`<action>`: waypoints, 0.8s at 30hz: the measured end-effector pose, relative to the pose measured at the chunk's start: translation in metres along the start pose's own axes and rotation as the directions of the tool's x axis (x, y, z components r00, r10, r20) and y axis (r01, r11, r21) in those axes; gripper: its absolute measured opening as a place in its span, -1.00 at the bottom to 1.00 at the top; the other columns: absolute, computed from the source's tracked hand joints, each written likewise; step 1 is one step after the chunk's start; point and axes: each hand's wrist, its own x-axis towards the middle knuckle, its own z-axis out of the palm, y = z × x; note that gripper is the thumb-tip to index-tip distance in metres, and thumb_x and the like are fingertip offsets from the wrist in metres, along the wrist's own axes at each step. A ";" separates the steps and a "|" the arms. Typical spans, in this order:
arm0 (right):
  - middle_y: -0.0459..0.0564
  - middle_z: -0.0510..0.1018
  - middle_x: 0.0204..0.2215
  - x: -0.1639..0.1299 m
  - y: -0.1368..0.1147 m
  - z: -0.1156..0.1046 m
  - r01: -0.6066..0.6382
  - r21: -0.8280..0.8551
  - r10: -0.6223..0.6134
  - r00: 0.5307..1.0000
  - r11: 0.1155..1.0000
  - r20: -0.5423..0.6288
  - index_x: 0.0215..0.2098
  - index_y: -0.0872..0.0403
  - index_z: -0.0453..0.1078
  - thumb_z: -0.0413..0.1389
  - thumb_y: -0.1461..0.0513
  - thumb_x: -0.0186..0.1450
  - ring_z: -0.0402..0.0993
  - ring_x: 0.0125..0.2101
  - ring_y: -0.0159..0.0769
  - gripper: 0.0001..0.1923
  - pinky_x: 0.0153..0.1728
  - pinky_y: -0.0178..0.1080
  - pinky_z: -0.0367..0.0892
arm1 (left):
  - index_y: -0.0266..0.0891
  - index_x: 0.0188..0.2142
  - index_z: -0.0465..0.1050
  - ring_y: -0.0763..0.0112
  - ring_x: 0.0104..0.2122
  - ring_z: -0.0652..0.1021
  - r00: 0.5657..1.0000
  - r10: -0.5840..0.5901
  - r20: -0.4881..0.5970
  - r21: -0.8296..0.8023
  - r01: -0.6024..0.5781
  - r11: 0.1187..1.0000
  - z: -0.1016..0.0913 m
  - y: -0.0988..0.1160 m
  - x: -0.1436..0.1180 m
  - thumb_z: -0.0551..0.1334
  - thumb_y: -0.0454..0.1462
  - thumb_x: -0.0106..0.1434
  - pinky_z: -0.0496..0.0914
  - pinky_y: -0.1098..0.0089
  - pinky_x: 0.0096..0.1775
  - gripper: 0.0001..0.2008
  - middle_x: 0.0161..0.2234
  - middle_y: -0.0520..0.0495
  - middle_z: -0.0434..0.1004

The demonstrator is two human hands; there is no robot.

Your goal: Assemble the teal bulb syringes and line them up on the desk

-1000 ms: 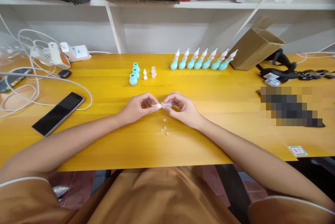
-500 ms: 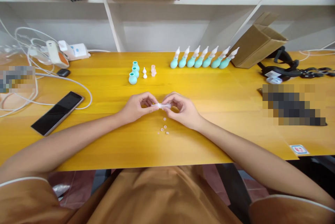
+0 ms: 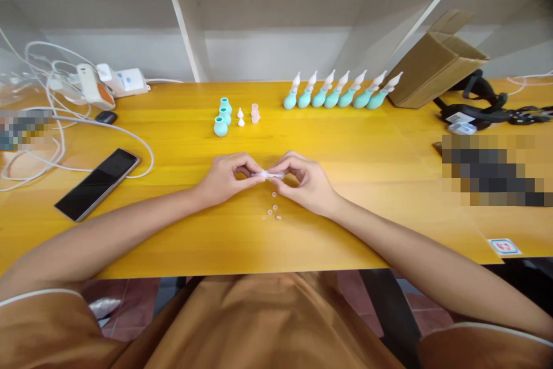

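Between my two hands is a small clear plastic tube-like piece (image 3: pixel 273 175), lying sideways. My left hand (image 3: pixel 231 178) pinches its whitish left end between thumb and fingers. At the other end my right hand (image 3: pixel 302 180) has thumb and fingers closed on the clear part. Several tiny pale pink rings (image 3: pixel 275 207) lie on the table just below the hands. Farther back stand several open mint-green bulbs (image 3: pixel 220 126), small white tips (image 3: pixel 241 118) and pink connector pieces (image 3: pixel 255 114). Several assembled mint bulbs with white nozzles (image 3: pixel 331 95) form a row at the back.
A phone (image 3: pixel 97 185) and white cables (image 3: pixel 144 141) lie on the left, near a power strip (image 3: pixel 129 81). On the right are a cardboard box (image 3: pixel 432 67), a black strapped device (image 3: pixel 469 113) and a sticker (image 3: pixel 504 246). White shelving (image 3: pixel 276 41) rises behind the yellow table (image 3: pixel 190 251).
The view has shifted slightly. Both hands keep hold of the clear piece in nearly the same place; its clear part shows a little more sharply now.
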 end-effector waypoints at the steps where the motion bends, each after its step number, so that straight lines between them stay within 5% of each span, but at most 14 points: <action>1: 0.01 0.62 -0.25 0.000 -0.001 0.000 -0.003 0.004 0.003 1.000 1.000 0.005 -0.18 -0.03 0.65 0.45 0.06 0.33 0.56 -0.25 -0.21 -0.79 -0.14 -0.09 0.57 | -0.19 -0.24 0.68 0.30 -0.22 0.73 1.000 0.018 0.004 0.010 -0.018 1.000 0.000 0.001 0.000 0.50 -0.13 0.34 0.61 0.30 -0.12 -0.81 -0.21 -0.10 0.78; 12: 0.01 0.65 -0.24 -0.001 0.002 0.003 -0.035 0.117 0.033 0.999 0.993 0.017 -0.17 -0.01 0.67 0.42 0.13 0.35 0.60 -0.25 -0.25 -0.86 -0.13 -0.12 0.59 | -0.21 -0.32 0.64 0.36 -0.26 0.71 0.994 0.112 0.004 0.013 -0.113 0.994 -0.002 0.002 -0.001 0.51 -0.20 0.33 0.58 0.35 -0.16 -0.83 -0.24 -0.09 0.77; 24: 0.03 0.68 -0.24 -0.002 -0.002 0.003 -0.050 0.110 0.048 0.999 0.993 0.022 -0.19 -0.02 0.67 0.43 0.05 0.34 0.61 -0.25 -0.23 -0.80 -0.11 -0.10 0.59 | -0.21 -0.34 0.64 0.34 -0.27 0.72 0.995 0.092 0.036 -0.025 -0.091 0.996 -0.003 0.002 -0.001 0.52 -0.15 0.34 0.60 0.30 -0.13 -0.78 -0.24 -0.12 0.77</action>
